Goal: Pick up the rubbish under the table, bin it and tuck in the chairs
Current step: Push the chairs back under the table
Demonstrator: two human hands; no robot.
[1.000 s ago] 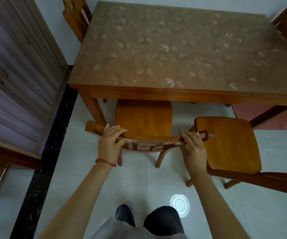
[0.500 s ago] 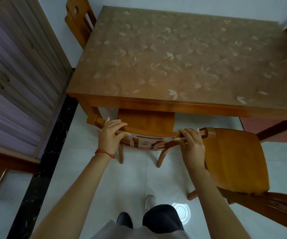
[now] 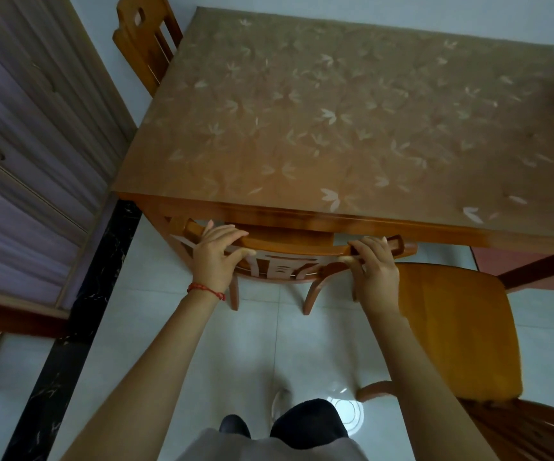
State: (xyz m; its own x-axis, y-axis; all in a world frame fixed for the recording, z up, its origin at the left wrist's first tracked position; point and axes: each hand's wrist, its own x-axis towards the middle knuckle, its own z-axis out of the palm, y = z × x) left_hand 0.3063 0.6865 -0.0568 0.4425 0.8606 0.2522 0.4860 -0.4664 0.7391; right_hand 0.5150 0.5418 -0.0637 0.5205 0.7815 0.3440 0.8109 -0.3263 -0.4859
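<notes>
Fingers of the left hand (image 3: 214,257) curl over the curved top rail of the orange-brown wooden chair (image 3: 295,249), thumb tucked beneath, and the right hand (image 3: 373,261) clamps the rail's other end the same way. Gripping both ends likely keeps the chair square as it goes in. Its backrest sits just beside the edge of the wooden table with the leaf-patterned cover (image 3: 335,128), the seat hidden underneath, so this chair looks nearly tucked. A second wooden chair with a broad orange seat (image 3: 458,327) stands out from the table on the right, probably next to be pushed in. No rubbish shows on the pale tiled floor (image 3: 259,354).
</notes>
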